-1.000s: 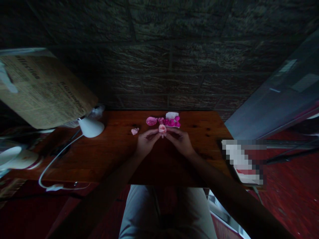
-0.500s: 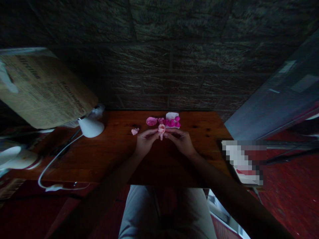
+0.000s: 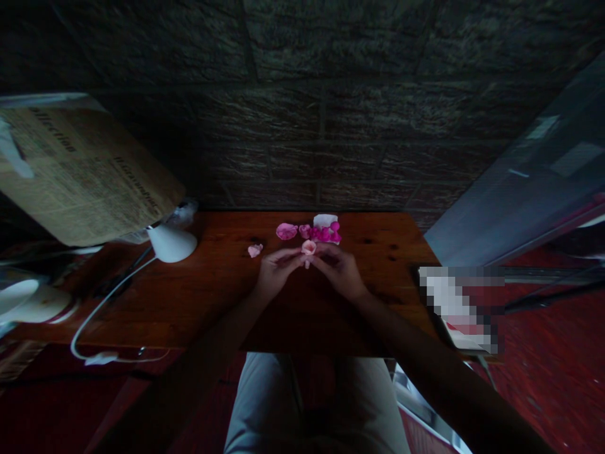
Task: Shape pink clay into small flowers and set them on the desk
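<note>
Between the fingertips of both hands is a small pale pink flower (image 3: 309, 248), rose-like, with a cupped top and a short stub pointing down. My left hand (image 3: 277, 270) pinches it from the left, and my right hand (image 3: 341, 270) grips it from the right. Just beyond lie several bright pink pieces (image 3: 324, 234), some resting on a white sheet (image 3: 326, 220). A flat pink piece (image 3: 286, 231) and a rounder pink one (image 3: 305, 231) sit left of them. Nearer my left hand is a crumpled pale pink lump (image 3: 255, 251). I cannot tell what they are made of.
A lamp with a white base (image 3: 172, 243) and a newsprint-patterned shade (image 3: 89, 173) stands at the left, its white cord (image 3: 101, 309) hanging over the table edge. A white cup (image 3: 38, 301) lies farther left. A blurred-out object (image 3: 458, 309) sits at the table's right end. A brick wall (image 3: 283, 126) rises behind.
The flower has tipped slightly and sits a little lower between my fingers, its stub showing less. My right hand has shifted slightly left. The pieces on the table stay put.
</note>
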The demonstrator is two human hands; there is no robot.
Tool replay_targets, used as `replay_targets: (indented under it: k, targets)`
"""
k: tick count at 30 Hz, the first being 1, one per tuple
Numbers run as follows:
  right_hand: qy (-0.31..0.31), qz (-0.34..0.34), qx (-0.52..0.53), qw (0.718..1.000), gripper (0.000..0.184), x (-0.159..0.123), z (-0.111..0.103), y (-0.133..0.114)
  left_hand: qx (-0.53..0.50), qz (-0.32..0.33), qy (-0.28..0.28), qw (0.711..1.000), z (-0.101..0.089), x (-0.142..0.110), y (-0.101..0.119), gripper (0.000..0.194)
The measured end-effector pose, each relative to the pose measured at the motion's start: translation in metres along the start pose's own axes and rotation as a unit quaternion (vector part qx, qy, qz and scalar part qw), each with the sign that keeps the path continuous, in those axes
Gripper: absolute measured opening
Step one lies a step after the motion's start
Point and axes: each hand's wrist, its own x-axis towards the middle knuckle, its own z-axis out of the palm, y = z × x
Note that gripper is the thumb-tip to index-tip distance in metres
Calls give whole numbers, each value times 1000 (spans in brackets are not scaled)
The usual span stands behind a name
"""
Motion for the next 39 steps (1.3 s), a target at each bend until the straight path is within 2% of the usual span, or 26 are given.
replay_targets:
  k: [3,7,12,17,23,27,32,39]
  targets:
    - [-22,-17,-18,999,26,0,-1,-2,-24,-15,-5,1000,0,1,1,34]
    - [-47,10,15,999,29,1,-3,-1,-35,-21,-21,999,0,2,0,35]
    - [-49,19,35,998,32,2,-3,2,3,2,-15,1000,2,2,0,30]
    - [-43,10,17,999,27,0,-3,4,-18,7,-37,999,3,3,6,34]
    - [-52,10,-10,999,25,-1,-3,3,-42,-29,-25,998,1,4,2,35]
    - [-79,10,-18,997,23,1,-3,-4,-72,-35,-17,997,1,4,-1,35]
    - [-125,11,-13,992,32,2,-2,-12,-87,-40,-25,995,3,4,-1,34]
    - [-125,11,-50,991,31,1,-4,-12,-89,-73,-65,991,2,4,1,37]
